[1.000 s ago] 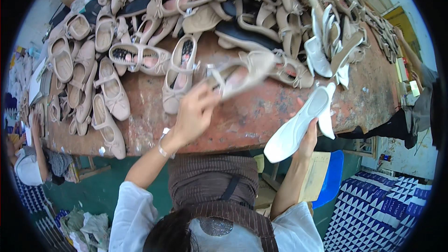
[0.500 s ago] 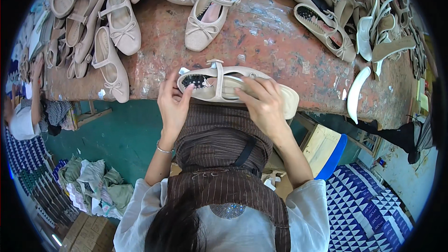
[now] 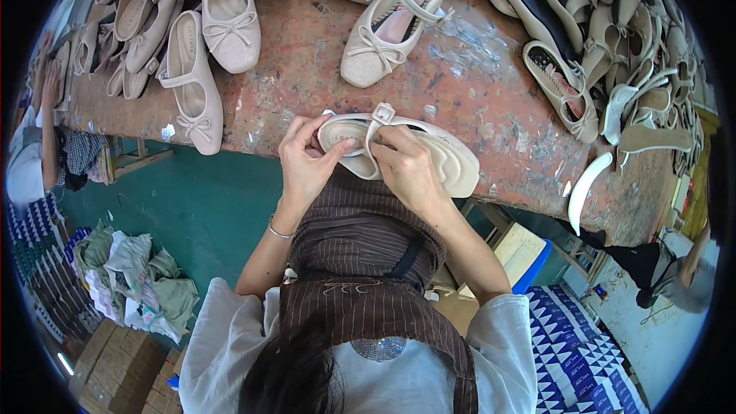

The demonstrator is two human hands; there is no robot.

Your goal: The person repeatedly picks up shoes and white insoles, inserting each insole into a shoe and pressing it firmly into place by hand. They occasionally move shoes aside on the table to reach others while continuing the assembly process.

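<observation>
A beige Mary Jane shoe point(image 3: 441, 133) lies at the table's near edge with its strap and square buckle point(image 3: 383, 113) on top. A cream insole point(image 3: 456, 165) runs along it. The insole's heel end lies inside the shoe's heel, while the padded front end spreads over the toe and juts toward me. My left hand point(image 3: 307, 153) is closed round the heel, thumb pressing on the insole and fingers at the back rim. My right hand point(image 3: 410, 165) grips the insole's middle, beside the strap. Its fingertips are partly hidden inside the shoe.
Beige shoes with bows point(image 3: 379, 50) stand farther back, one point(image 3: 193, 88) at the left edge. More shoes point(image 3: 563, 92) and loose insoles are heaped at right. A curved white shoehorn-like piece point(image 3: 589, 188) overhangs the right edge. People's arms show at both sides.
The insole's heel end now covers the dark studded lining in the shoe's heel. My right hand has moved left toward the strap, and the view has shifted.
</observation>
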